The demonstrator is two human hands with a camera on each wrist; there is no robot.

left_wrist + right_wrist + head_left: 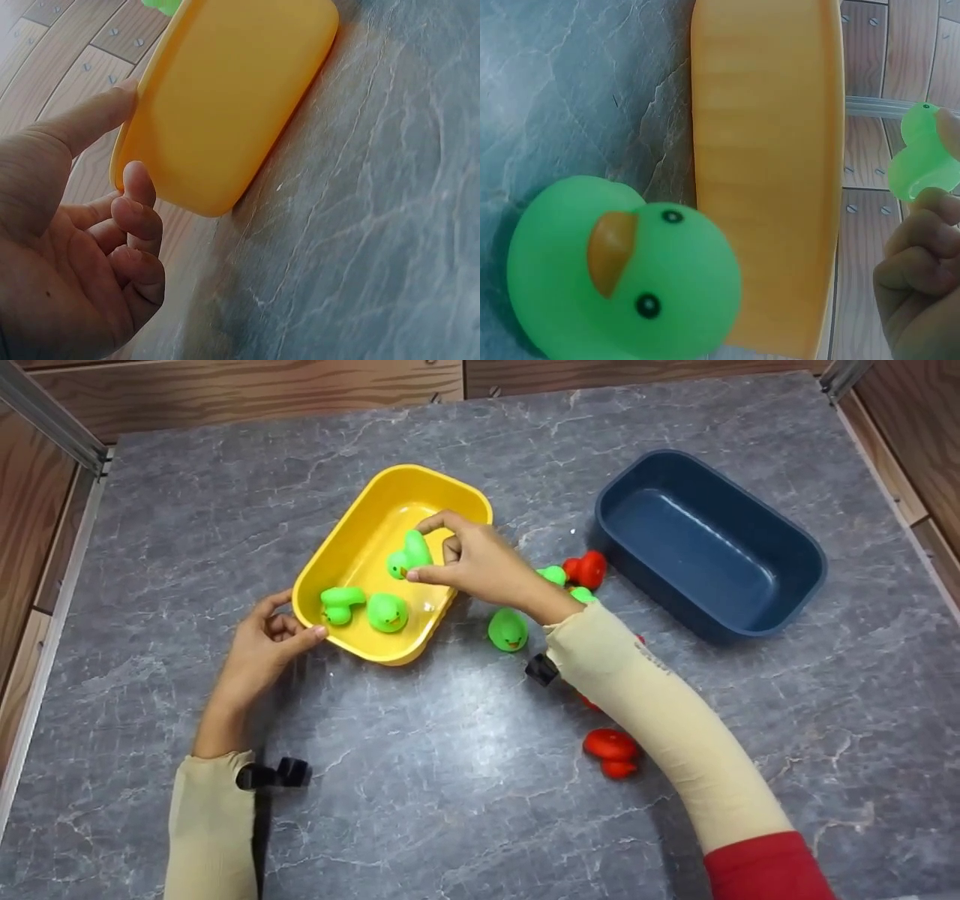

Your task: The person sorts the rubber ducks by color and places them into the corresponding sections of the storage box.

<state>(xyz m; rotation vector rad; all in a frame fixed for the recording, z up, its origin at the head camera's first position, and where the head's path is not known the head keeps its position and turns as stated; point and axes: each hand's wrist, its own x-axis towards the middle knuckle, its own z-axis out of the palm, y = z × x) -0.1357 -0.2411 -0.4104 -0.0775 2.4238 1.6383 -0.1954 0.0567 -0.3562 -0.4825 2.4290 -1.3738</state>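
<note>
My right hand (480, 559) pinches a green rubber duck (410, 556) between thumb and fingers, over the yellow tub (394, 506). The right wrist view shows this duck (924, 150) above the tub's rim. With thumb and fingers at its near left corner, my left hand (262, 645) holds the tub's rim. Inside the tub lie two more green ducks, one on its side (341, 604) and one upright (387, 613). Another green duck (508, 630) sits on the table just right of the tub, and looms large in the right wrist view.
A dark blue tub (701, 559) stands at the right, nothing in it. Green and red ducks lie between the tubs, partly hidden by my right arm, among them a red duck (586, 569). Nearer me lies another red duck (611, 751). Wooden panels border the marbled grey table (420, 795).
</note>
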